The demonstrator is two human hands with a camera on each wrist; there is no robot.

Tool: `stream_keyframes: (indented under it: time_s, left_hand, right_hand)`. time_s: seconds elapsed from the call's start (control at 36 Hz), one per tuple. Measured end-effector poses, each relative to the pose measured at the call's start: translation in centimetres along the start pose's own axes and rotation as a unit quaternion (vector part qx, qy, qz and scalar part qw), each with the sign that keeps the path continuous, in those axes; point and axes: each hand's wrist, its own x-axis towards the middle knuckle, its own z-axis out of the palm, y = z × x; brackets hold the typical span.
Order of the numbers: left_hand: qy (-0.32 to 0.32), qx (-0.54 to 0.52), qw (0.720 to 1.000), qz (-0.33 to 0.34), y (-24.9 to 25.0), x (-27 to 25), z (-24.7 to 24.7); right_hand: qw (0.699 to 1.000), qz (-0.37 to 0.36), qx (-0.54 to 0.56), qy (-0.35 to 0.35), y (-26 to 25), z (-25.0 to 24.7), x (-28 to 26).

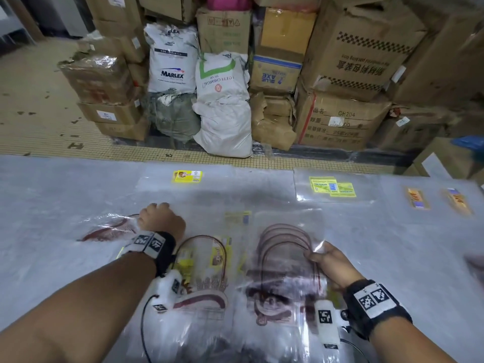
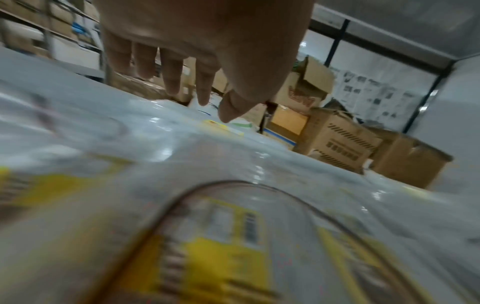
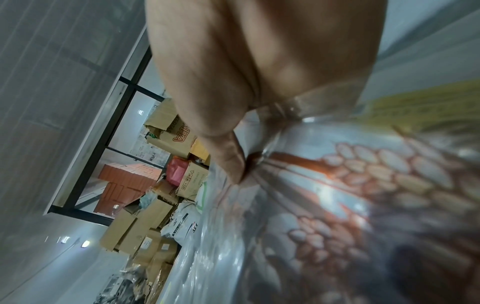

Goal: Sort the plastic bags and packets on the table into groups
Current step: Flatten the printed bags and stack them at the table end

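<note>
Desk [image 1: 52, 195] edge runs just beyond the yellow-label packet [image 1: 187, 176]. Nearer than that packet, the right hand [image 1: 330, 263] has its grip pinched on the brown-arch bags [image 1: 285, 260]; the left hand [image 1: 161, 218] hovers, fingers relaxed, beside the red-print bag [image 1: 110, 229].

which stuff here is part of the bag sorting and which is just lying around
Part of the job:
- brown-print bags, pinched by right hand
- yellow-label bags
- orange packets
- left hand, open

Lying about:
- cardboard boxes
- white sacks
</note>
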Motion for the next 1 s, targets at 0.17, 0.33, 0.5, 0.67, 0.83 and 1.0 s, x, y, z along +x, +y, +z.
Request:
stream_keyframes:
  time_s: [0.17,0.33,0.5,0.67,0.83,1.0]
  left_hand:
    - [-0.097,0.087,0.991,0.018,-6.0,1.9,-0.6]
    - [-0.118,0.188,0.971,0.086,-9.0,1.4,-0.4]
    - [-0.016,0.274,0.945,0.179,-9.3,1.0,-1.1]
    - [0.010,0.150,0.941,0.302,-6.7,0.0,-3.2]
    - [-0.032,0.021,0.948,0.315,-1.9,-2.9,-3.6]
    - [-0.081,-0.069,0.922,0.373,3.8,-7.4,-2.0]
  right_hand:
    - [0.999,-0.007,-0.032,0.013,0.2,0.0,0.9]
    - [0.998,0.009,-0.057,0.011,0.2,0.7,1.5]
    - [0.998,0.022,-0.052,0.019,0.0,1.2,1.6]
    - [0.998,0.029,-0.053,0.023,-0.1,1.6,1.7]
    - [0.999,0.020,-0.047,0.016,-0.3,2.2,1.3]
    - [0.999,0.019,-0.027,0.006,-0.2,2.6,1.0]
